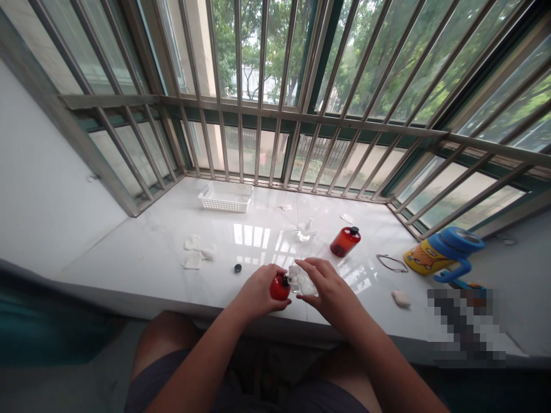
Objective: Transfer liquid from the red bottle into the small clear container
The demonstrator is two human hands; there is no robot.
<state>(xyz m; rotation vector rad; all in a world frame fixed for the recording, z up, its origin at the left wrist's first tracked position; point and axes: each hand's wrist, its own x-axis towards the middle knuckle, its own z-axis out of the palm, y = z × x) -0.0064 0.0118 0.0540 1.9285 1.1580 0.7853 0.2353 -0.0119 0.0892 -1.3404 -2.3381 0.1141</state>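
My left hand (260, 289) is closed round a small red bottle (280, 288) with a dark neck, tilted toward the right. In my right hand (329, 287) is a clear bottle (303, 281), lying nearly on its side with its mouth against the red bottle's neck. Whether liquid passes between them I cannot tell. Both bottles are held over the front part of the white ledge (163, 269). A small black cap (237, 268) lies left of my left hand. Beyond my right hand, a second red bottle (345, 241) with a black cap leans or lies on the ledge.
A white basket (226, 198) stands at the back left, with crumpled tissues (198, 253) nearer. Clear plastic (305, 230) lies mid-ledge. To the right are a thin loop (391, 263), a pinkish lump (401, 299) and a blue-yellow flask (441, 252). Metal bars (282, 115) line the window.
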